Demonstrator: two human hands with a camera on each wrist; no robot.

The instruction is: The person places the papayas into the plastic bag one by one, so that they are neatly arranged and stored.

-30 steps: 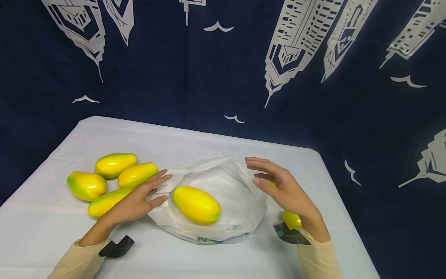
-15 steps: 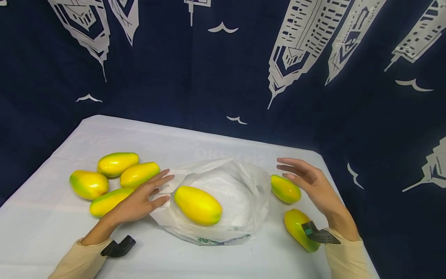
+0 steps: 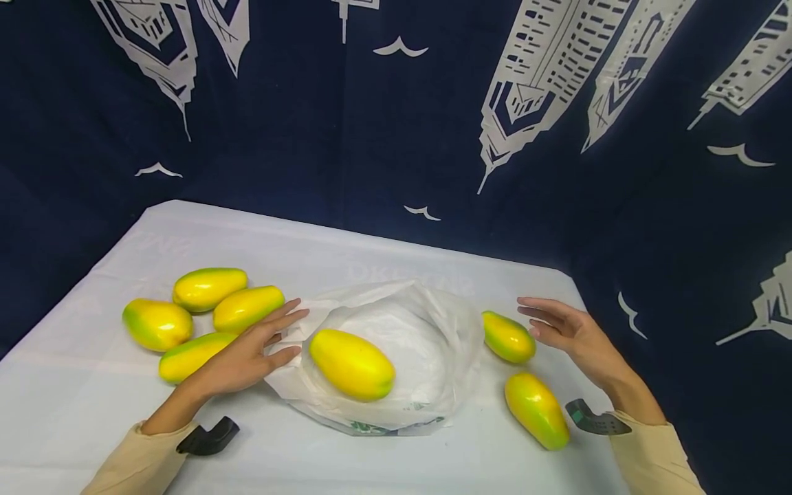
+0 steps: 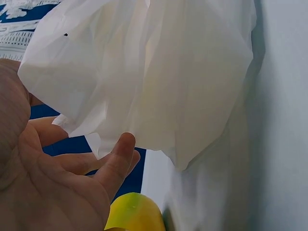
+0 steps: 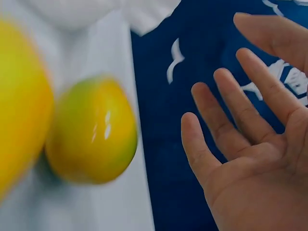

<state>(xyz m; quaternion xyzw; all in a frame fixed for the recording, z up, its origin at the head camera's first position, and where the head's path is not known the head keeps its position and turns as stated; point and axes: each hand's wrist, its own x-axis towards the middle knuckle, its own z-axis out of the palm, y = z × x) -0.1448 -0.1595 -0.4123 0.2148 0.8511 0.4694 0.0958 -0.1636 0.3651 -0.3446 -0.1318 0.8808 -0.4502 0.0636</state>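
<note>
A white plastic bag [image 3: 427, 350] lies with its mouth open in the middle of the table, and one yellow mango [image 3: 351, 364] rests within it. My left hand [image 3: 247, 350] is at the bag's left rim with fingers extended; in the left wrist view a fingertip touches the thin bag edge [image 4: 159, 96]. To the right of the bag lie two yellow-green mangoes, a farther one [image 3: 509, 337] and a nearer one [image 3: 537, 411]. My right hand [image 3: 578, 340] hovers just right of the farther mango, fingers spread and holding nothing. The right wrist view shows its bare palm [image 5: 260, 173].
Several more mangoes [image 3: 157, 324] sit grouped on the left of the white-covered table [image 3: 291, 244], partly behind my left hand. A dark blue cloth [image 3: 278, 137] with white building prints hangs behind the table. Each wrist carries a black device [image 3: 209, 436].
My right hand has moved right, away from the bag and past the farther mango, uncovering both mangoes on that side. My left hand stays at the bag's rim.
</note>
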